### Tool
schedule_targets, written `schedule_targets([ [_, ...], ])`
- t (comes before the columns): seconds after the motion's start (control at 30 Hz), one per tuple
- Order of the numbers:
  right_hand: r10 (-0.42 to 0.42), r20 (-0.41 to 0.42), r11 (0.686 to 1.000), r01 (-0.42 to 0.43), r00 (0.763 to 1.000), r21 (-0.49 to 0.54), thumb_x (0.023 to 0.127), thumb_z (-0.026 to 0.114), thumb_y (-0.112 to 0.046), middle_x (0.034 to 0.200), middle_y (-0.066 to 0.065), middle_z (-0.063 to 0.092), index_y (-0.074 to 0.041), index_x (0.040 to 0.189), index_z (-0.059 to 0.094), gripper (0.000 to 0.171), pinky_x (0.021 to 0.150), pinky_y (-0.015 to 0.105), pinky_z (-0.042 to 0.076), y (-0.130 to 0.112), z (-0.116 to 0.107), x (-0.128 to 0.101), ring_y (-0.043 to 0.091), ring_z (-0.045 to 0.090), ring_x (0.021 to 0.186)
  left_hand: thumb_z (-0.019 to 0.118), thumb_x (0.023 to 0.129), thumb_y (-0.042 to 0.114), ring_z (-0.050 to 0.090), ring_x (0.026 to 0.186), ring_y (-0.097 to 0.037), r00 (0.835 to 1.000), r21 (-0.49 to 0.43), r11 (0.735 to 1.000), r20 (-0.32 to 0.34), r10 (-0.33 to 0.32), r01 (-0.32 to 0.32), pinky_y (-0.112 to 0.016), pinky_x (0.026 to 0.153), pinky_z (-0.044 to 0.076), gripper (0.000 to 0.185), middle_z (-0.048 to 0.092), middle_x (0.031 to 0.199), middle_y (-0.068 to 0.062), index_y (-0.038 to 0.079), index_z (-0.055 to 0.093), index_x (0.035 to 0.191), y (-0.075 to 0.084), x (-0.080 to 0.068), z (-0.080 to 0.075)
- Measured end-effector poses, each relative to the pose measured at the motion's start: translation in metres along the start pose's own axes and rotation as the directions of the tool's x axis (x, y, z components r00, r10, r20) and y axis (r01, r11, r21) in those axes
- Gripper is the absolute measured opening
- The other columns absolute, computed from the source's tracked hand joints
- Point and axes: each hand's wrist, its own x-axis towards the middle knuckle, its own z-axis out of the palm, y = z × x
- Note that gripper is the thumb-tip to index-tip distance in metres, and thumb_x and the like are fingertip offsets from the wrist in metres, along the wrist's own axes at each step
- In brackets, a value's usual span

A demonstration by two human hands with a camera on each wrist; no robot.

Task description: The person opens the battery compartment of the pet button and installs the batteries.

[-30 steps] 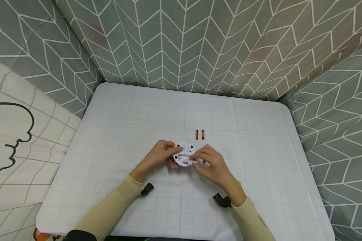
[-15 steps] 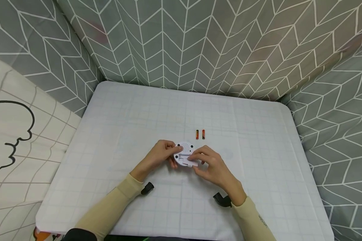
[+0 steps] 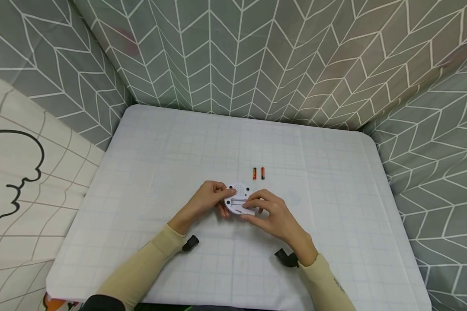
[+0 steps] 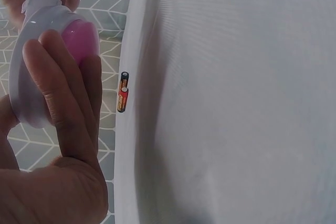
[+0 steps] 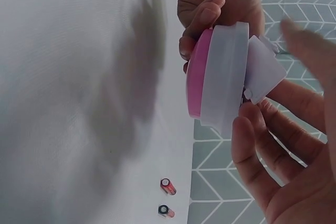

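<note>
My left hand [image 3: 208, 201] grips the left edge of a round device [image 3: 239, 188], thumb on its white back and fingers under it. That back has a dotted speaker grille and a long battery slot; its far face is pink, as the right wrist view shows. A white battery cover [image 5: 265, 70] stands tilted out from the back. My right hand [image 3: 270, 211] holds this cover at the slot's right side, with other fingertips against the device's edge. Two small red-and-black batteries, a left one [image 3: 254, 173] and a right one [image 3: 262, 173], lie beyond the device.
A white cloth with a faint grid covers the table [image 3: 171, 147]. Grey chevron-patterned curtains [image 3: 233, 65] hang at the back and right side, and a white tiled-pattern sheet [image 3: 54, 181] is on the left. Black wrist mounts [image 3: 286, 259] stick out from the cuffs.
My right thumb has shifted left along the device's near edge, and the cover has tilted over the near part of the slot. The left hand and the batteries stay in place.
</note>
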Motion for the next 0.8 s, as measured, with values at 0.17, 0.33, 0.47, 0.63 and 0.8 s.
schedule_targets([
  [0.17,0.002,-0.003,1.000,-0.002,1.000,-0.006,0.084,0.090,-0.010,0.109,0.003,0.072,-0.012,0.104,0.078,0.024,0.066,0.027,0.058,-0.001,-0.001,0.002,0.014,0.065,0.090,0.073,0.101,0.026,0.069,0.049,-0.021,1.000,-0.009,1.000,0.004,0.004,-0.004,-0.034,0.051,0.061,0.032,0.071,0.063,-0.012,-0.003,0.067,0.091,0.000,0.000,0.000],
  [0.33,-0.007,-0.007,1.000,0.006,1.000,-0.014,0.081,0.092,-0.011,0.105,0.001,0.074,-0.013,0.104,0.077,0.028,0.063,0.025,0.056,-0.001,0.000,0.002,0.015,0.065,0.090,0.072,0.101,0.027,0.069,0.049,-0.021,1.000,-0.011,1.000,0.007,0.005,-0.005,-0.034,0.051,0.061,0.032,0.071,0.063,-0.012,-0.003,0.066,0.090,-0.001,0.001,0.000],
  [0.47,-0.005,-0.016,1.000,0.005,1.000,-0.028,0.081,0.093,-0.014,0.104,-0.002,0.074,-0.014,0.105,0.077,0.029,0.064,0.023,0.055,0.000,0.000,0.002,0.014,0.063,0.091,0.072,0.101,0.027,0.069,0.048,-0.021,1.000,-0.008,1.000,0.004,0.005,-0.005,-0.034,0.051,0.061,0.033,0.070,0.062,-0.011,-0.002,0.066,0.089,-0.001,0.001,0.000],
  [0.63,-0.007,-0.043,1.000,0.007,0.999,-0.011,0.080,0.094,-0.014,0.102,-0.003,0.073,-0.014,0.107,0.077,0.031,0.067,0.022,0.054,0.001,-0.003,0.001,0.014,0.062,0.094,0.073,0.101,0.028,0.069,0.049,-0.020,1.000,-0.004,1.000,0.005,-0.003,0.003,-0.034,0.051,0.061,0.032,0.069,0.063,-0.011,-0.001,0.066,0.088,0.000,0.001,0.002],
  [0.8,-0.037,-0.105,0.999,0.040,0.994,0.024,0.077,0.094,-0.009,0.099,-0.001,0.073,-0.011,0.106,0.078,0.033,0.070,0.029,0.057,0.002,-0.011,0.001,0.017,0.062,0.092,0.072,0.101,0.027,0.069,0.050,-0.020,1.000,-0.007,1.000,0.012,0.001,-0.001,-0.033,0.050,0.061,0.032,0.070,0.065,-0.012,-0.002,0.066,0.090,0.001,0.002,0.002],
])
